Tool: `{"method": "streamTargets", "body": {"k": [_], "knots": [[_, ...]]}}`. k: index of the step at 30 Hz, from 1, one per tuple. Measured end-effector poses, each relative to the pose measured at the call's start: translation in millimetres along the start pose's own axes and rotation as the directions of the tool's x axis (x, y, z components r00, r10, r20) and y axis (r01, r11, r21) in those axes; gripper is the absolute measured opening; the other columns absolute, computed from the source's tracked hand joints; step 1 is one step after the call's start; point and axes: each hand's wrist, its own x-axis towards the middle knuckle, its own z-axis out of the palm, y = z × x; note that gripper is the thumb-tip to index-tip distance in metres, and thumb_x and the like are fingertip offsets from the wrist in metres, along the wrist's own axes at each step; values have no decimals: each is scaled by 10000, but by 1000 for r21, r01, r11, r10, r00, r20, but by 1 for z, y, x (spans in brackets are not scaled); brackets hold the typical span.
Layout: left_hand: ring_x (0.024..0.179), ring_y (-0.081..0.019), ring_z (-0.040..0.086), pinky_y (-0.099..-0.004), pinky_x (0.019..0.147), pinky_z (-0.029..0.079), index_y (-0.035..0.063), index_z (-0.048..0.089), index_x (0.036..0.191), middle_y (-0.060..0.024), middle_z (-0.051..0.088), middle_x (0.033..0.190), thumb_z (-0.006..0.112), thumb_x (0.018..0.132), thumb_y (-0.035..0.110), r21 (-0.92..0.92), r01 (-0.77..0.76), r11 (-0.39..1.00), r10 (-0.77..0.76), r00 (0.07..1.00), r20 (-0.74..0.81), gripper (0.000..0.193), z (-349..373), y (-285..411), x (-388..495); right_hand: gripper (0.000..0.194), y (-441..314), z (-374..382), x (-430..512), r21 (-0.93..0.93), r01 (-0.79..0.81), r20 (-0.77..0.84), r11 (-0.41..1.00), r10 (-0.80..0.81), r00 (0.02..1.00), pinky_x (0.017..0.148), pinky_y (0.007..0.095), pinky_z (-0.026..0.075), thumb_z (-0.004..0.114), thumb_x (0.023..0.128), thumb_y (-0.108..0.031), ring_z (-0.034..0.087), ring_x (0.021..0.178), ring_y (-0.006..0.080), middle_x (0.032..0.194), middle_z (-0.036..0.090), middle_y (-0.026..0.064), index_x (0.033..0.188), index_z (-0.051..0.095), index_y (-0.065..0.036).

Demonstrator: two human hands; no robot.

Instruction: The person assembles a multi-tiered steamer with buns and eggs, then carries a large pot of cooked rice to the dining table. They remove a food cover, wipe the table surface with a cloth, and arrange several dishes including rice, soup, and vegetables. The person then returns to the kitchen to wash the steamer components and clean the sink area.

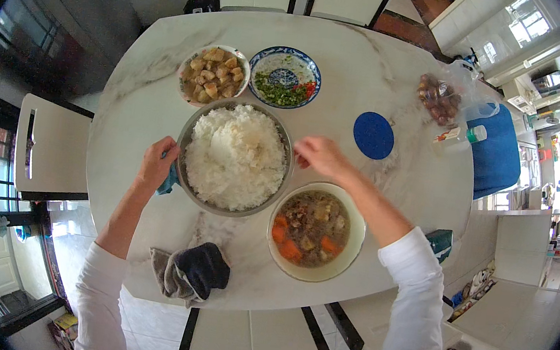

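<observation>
A wide metal bowl (229, 213) heaped with cooked white rice (235, 159) stands on the marble-patterned table. At its left rim my left hand (160, 160) holds a blue-green cloth (168, 182) against the metal. My right hand (322, 155) is slightly blurred at the opposite rim, fingers bent; whether it touches the bowl or holds anything is unclear. Below that hand sits a cream bowl (357, 247) of soup with carrot chunks and meat (311, 226). Beyond the rice are a bowl of braised chunks (213, 75) and a blue-and-white plate (287, 55) with chopped green herbs and red pepper (310, 89).
A blue round mat (373, 135) lies right of the rice. Grey and black cloths (197, 272) rest by the near edge. Farther right are a plastic bag of brown round items (438, 99) and a green-capped bottle (460, 136). Chairs (53, 146) surround the table (132, 99).
</observation>
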Motion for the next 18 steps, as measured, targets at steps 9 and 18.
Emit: {"method": "streamTargets", "body": {"k": [9,18], "knots": [[655,-70,386,-247,594,344,19,518,728,31,451,657,561,854,133,-169,173,970,-185,981,-62,175,2,23,-16,177,-38,20,-3,-235,-23,-242,972,-36,970,702,444,478,634,759,-164,614,798,362,792,631,210,764,640,13],[657,-85,402,-249,611,346,-7,524,731,8,469,645,580,840,136,-157,-117,981,104,991,-89,188,-5,139,-9,181,-51,-64,-23,-102,54,-482,993,-97,871,633,417,483,560,738,-152,621,715,367,739,626,217,760,640,9]]}}
